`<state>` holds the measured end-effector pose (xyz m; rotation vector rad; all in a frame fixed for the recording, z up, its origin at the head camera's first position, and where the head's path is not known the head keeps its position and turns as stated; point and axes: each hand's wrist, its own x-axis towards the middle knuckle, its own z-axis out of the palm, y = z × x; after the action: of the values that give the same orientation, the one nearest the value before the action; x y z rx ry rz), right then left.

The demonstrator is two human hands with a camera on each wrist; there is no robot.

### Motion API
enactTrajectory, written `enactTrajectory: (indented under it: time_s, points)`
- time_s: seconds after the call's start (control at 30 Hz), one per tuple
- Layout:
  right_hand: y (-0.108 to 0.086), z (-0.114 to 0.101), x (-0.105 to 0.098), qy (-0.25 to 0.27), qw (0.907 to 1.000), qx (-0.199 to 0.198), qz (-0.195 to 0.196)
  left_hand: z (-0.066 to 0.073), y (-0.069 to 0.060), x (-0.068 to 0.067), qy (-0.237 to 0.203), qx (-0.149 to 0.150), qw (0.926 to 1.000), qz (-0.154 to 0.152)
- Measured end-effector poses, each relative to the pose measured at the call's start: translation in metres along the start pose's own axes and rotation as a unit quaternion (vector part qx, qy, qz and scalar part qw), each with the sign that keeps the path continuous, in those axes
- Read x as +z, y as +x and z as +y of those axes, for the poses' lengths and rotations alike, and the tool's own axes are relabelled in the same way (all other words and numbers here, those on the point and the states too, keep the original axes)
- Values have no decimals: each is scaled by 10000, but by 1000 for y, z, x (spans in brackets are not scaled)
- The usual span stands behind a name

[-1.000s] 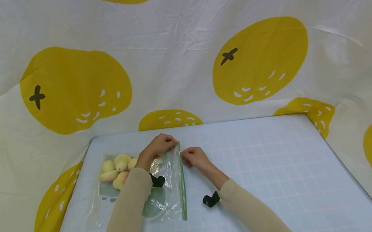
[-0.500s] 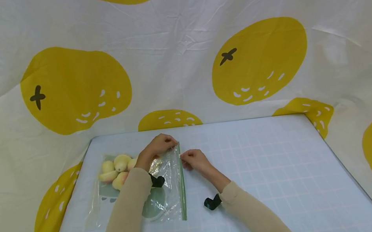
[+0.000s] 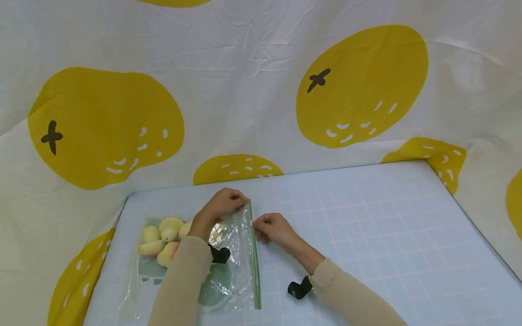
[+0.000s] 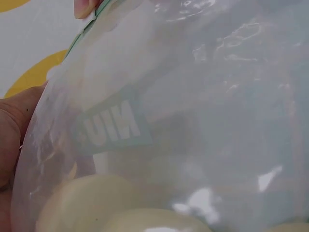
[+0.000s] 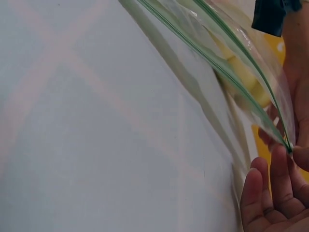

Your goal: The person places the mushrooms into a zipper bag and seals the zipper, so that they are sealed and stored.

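Observation:
A clear zip bag (image 3: pixel 235 239) with a green zip strip (image 3: pixel 256 280) lies on the table, several pale yellow fruits with a pink blush (image 3: pixel 170 230) inside it. My left hand (image 3: pixel 223 204) grips the far corner of the bag at the end of the strip. Just nearer to me, my right hand (image 3: pixel 274 227) pinches the strip at a small white piece. In the right wrist view, the fingers of my right hand (image 5: pixel 275 193) close on the zip, whose two green edges stand apart beyond them. The left wrist view has the bag film (image 4: pixel 193 121) before my left hand (image 4: pixel 12 130).
A pale table (image 3: pixel 379 257) with a faint grid carries everything. A white cloth (image 3: pixel 252 103) printed with big yellow fruits hangs behind and at the sides. A black wrist camera (image 3: pixel 301 288) sits by my right sleeve, another (image 3: pixel 220 254) over the bag.
My right hand has slid a short way along the zip strip toward me. The left hand keeps its hold on the far corner, and the bag lies nearly where it was.

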<state>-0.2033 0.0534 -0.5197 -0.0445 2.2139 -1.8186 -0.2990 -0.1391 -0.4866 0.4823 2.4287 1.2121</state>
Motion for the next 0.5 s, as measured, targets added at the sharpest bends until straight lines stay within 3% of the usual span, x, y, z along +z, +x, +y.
enactTrajectory:
  time_s: [0.5]
  points:
    - [-6, 5, 1, 12, 9999, 11, -117, 2, -1, -1, 37, 48, 10000, 54]
